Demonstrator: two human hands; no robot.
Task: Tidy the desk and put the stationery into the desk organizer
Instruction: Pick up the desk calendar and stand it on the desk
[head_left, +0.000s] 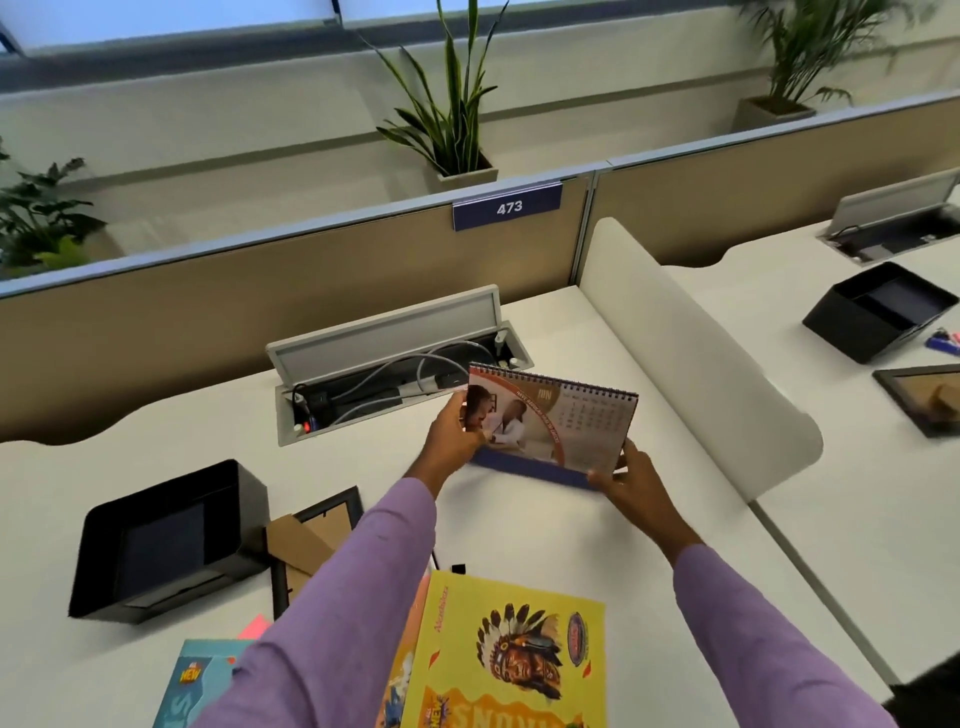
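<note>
Black plastic desk organizer (161, 540), far left of desk (363, 457), open top, compartments look bare; stationery not yet in it.
Black picture frame (311, 540), just right of organizer, lying back-up w/ cardboard stand showing; part hidden by left sleeve.
Pink sticky notes (254, 626), near edge, below frame; small, partly covered.
Teal booklet (202, 686), bottom left, flat; yellow booklet (509, 654), bottom centre, flat, overlapping another cover beneath.
Left hand (457, 436): pinching desk calendar (550, 421) at its left edge, thumb on the printed face, fingers behind.
Calendar: spiral-bound, tent type, held up between both hands just above desk, centre-right, in front of cable tray (395, 374); base looks clear of surface but can't tell for sure.
Right hand (628, 483): gripping calendar's lower right corner, thumb in front, fingers curled under the blue base.
White divider (691, 374), right of calendar; neighbouring desk beyond w/ 2nd organizer, not task-relevant.

Step judged: standing the calendar in its place. To do well: keep both edges level; spread tent base fully before setting down; place toward back, clear of tray lid and cables; face toward seat; release one hand at a time, check it doesn't fold flat. Risk: base slides on smooth top.
</note>
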